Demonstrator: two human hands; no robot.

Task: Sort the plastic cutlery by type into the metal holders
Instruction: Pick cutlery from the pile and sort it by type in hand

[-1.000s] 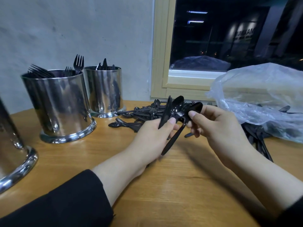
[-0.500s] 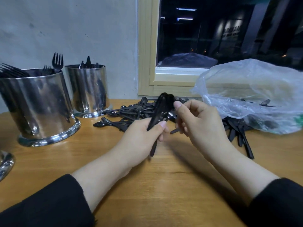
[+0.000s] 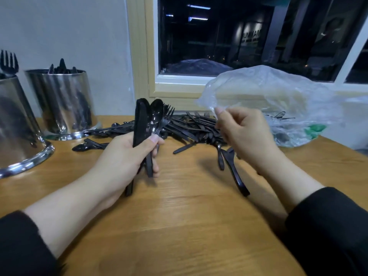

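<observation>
I see left hand point(image 3: 127, 156) gripping an upright cutlery bundle point(image 3: 146, 124) above the surface point(image 3: 179, 226). Right hand point(image 3: 242, 134) fingers curled, holding nothing visible. Cutlery pile point(image 3: 189, 126) far centre; holders point(image 3: 61, 100) far left.

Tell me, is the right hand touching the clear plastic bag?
Cannot tell. In the head view the right hand overlaps the clear plastic bag, hiding any contact or gap.
</observation>
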